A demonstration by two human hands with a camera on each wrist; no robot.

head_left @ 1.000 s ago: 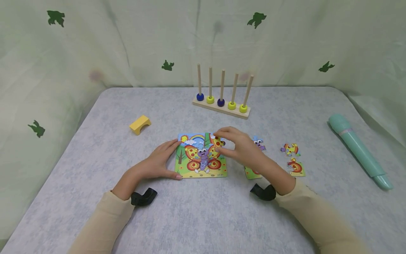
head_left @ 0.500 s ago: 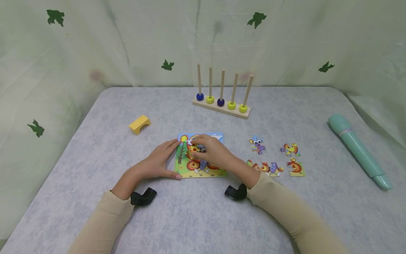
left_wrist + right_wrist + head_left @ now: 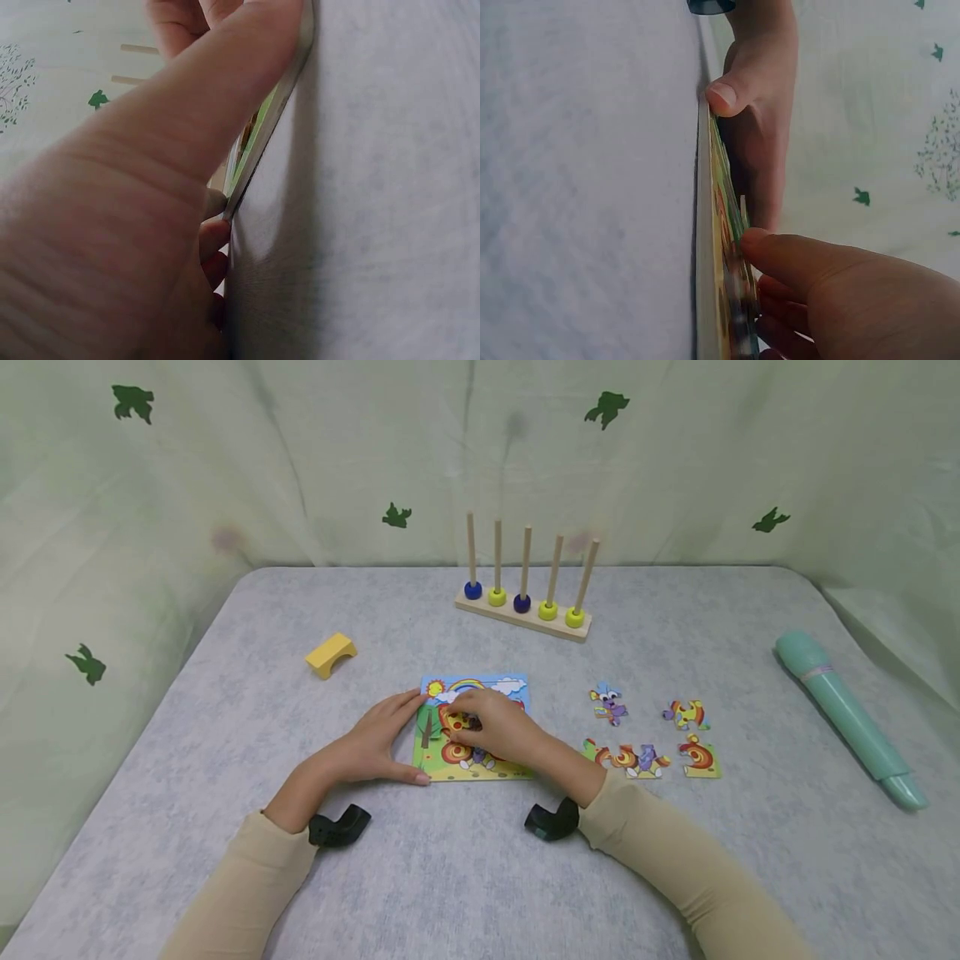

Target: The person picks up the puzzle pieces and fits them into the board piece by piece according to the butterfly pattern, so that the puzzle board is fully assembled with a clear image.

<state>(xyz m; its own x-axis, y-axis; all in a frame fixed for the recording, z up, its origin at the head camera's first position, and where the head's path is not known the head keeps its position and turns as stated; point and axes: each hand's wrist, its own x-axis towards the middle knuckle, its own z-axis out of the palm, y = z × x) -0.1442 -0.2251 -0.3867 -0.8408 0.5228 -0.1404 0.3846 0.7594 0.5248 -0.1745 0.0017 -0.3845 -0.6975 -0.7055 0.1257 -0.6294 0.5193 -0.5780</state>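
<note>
Multicoloured rectangular butterfly puzzle board (image 3: 454, 772): your left hand (image 3: 377, 742), fingers wide, at its edge; right hand (image 3: 501, 724) pinching one flat green-yellow piece (image 3: 444, 722), droppable if loosened.

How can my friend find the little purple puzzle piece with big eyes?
On the pale grey table, find the flat, rectangular butterfly puzzle board. To its right lie small, flat printed pieces. The purple-and-blue jigsaw piece, farthest back, is the only one with two white eyes.
</note>
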